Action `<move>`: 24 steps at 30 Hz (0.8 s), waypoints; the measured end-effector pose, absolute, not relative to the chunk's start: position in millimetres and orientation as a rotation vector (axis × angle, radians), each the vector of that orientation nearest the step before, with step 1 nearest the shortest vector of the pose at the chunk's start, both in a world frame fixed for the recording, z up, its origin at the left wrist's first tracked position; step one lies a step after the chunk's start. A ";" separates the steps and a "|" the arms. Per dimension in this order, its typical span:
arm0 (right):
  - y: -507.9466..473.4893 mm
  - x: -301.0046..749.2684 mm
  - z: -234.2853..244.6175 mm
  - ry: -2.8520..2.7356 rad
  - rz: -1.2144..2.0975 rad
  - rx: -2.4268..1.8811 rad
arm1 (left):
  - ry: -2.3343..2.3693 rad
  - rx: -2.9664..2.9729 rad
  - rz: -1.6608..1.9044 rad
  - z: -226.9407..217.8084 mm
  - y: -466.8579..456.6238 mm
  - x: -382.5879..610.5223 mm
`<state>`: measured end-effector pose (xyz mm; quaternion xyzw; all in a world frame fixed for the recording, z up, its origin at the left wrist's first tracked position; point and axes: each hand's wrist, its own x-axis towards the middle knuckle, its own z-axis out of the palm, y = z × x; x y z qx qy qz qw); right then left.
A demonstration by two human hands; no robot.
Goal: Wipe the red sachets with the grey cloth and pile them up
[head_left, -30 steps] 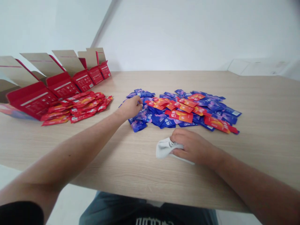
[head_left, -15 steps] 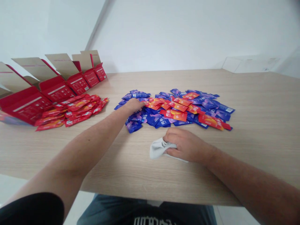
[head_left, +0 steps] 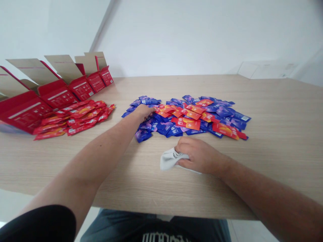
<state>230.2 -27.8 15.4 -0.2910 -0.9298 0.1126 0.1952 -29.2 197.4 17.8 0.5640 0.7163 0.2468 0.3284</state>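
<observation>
My left hand (head_left: 143, 112) reaches into the pile from the left, its fingers closed at the left end of a red sachet (head_left: 163, 110). Its fingertips are partly hidden. Under and around that sachet lie many blue sachets (head_left: 174, 130), with several more red and orange ones (head_left: 189, 123) on top. My right hand (head_left: 195, 154) rests on the table in front of the pile. A crumpled pale grey cloth (head_left: 168, 159) is gripped in it, poking out to the left of the fingers.
A row of red cardboard boxes (head_left: 59, 95) with raised flaps stands at the left. In front of them lies a heap of red sachets (head_left: 82, 116). The wooden table (head_left: 141, 188) ends close to my lap, and a white wall (head_left: 191, 37) rises behind it.
The view has shifted slightly, so the boxes sit a little further left in it. Both hands keep nearly the same places, the cloth still in my right hand.
</observation>
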 end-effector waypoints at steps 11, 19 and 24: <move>-28.6 230.8 15.9 -2.611 0.323 -0.824 | 1.646 1.305 0.781 37.9 174.5 -21.8; -27.8 231.8 15.1 -2.619 0.330 -0.812 | 1.314 1.401 1.078 59.5 132.0 -30.3; -30.3 231.9 19.2 -2.614 0.377 -0.817 | 1.115 1.374 1.078 62.2 88.4 -28.7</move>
